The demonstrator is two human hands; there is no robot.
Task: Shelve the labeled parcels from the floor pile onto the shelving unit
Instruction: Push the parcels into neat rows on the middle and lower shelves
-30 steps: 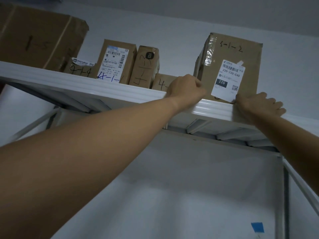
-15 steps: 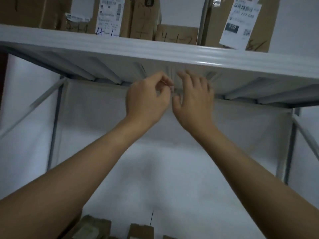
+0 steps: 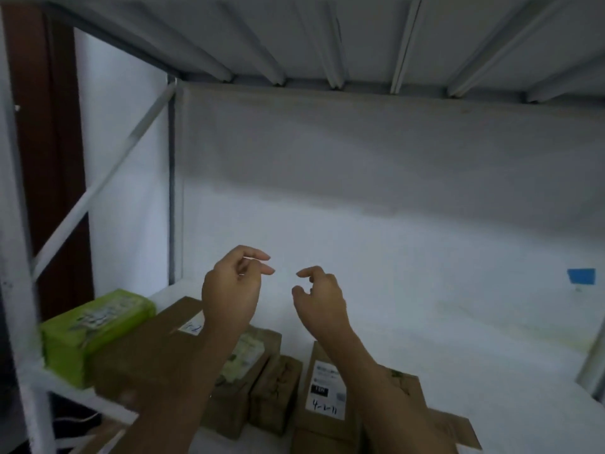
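Hands above parcels [image 3: 275, 391] at the shelf [image 3: 458, 355] front edge.
Left hand [image 3: 229, 296] and right hand [image 3: 319, 299]: fingers loosely curled, apart, gripping nothing; bare shelf runs rightward; one label [image 3: 325, 393] seemingly reads 4-2-11.

Your left forearm [image 3: 196, 371] covers much of the big brown box [image 3: 144, 358], so only a corner of its label [image 3: 193, 327] shows. The print on the green box [image 3: 95, 332] is blurred. On the white label [image 3: 327, 388] of the narrow box [image 3: 314, 427], the small text is not readable. Your right forearm [image 3: 370, 371] hides part of the flat box [image 3: 451, 427]
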